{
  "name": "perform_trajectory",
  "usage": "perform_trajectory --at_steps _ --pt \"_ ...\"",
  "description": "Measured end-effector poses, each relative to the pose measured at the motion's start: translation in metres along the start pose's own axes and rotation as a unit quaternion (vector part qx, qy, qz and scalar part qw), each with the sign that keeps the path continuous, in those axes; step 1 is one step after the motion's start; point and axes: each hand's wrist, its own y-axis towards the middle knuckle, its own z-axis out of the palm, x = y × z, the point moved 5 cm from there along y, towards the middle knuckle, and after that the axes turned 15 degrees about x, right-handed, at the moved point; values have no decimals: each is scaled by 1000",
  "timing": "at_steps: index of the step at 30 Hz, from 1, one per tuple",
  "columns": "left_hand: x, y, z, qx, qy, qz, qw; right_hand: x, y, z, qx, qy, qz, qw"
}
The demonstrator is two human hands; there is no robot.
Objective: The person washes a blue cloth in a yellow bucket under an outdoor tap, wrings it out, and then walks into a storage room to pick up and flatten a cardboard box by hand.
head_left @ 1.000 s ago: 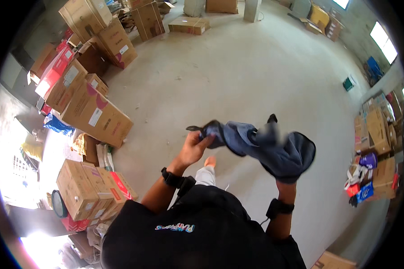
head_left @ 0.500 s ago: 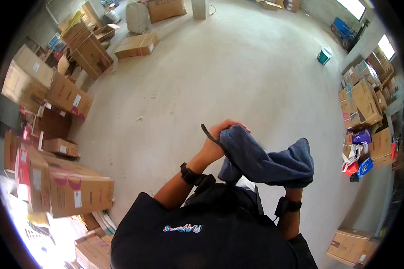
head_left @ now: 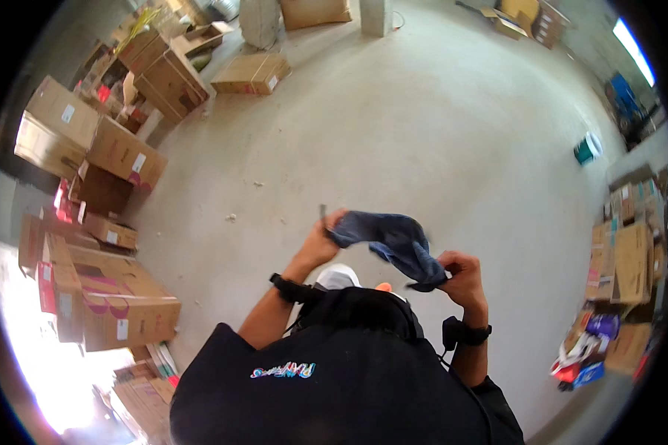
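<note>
A dark blue-grey cloth (head_left: pixel 388 239) with black edging hangs loosely stretched between my two hands in front of my black shirt. My left hand (head_left: pixel 321 239) is closed on its left end, where a dark strap sticks up past my fingers. My right hand (head_left: pixel 460 274) pinches the cloth's lower right end. Both wrists wear black strapped devices. Below the cloth, a white-clad leg (head_left: pixel 338 276) and part of a foot (head_left: pixel 383 288) show.
Cardboard boxes (head_left: pixel 130 297) are piled along the left. More boxes (head_left: pixel 631 259) and bags (head_left: pixel 575 356) line the right. Ahead lie the concrete floor (head_left: pixel 393 126), a flat carton (head_left: pixel 249 73), a pillar (head_left: pixel 375 16), a bucket (head_left: pixel 586 147) and a blue wheeled machine (head_left: pixel 623 104).
My right hand, earlier hidden under the cloth, has come into view gripping its end. The cloth has gone from bunched to hanging between my hands. The view of the room has shifted.
</note>
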Motion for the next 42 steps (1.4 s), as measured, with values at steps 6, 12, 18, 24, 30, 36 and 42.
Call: perform_trajectory --at_steps 6,12,18,24,30,36,42 --pt "-20 172 -59 36 -354 176 918 -30 142 -149 -43 -111 -95 988" --pt "14 426 -56 78 -432 98 893 -105 302 -264 -59 289 61 954" --pt "-39 666 -15 316 -499 145 794 -168 391 -386 -128 328 163 922" --pt "-45 865 -6 321 -549 140 759 -279 464 -501 -25 446 289 847" --pt "-35 1041 -11 241 -499 142 820 -298 643 -672 4 517 162 841" --pt "-53 1190 -75 72 -356 184 913 -265 808 -870 73 516 22 853" --pt "71 1366 -83 71 -537 69 838 -309 933 -1008 -37 413 98 905"
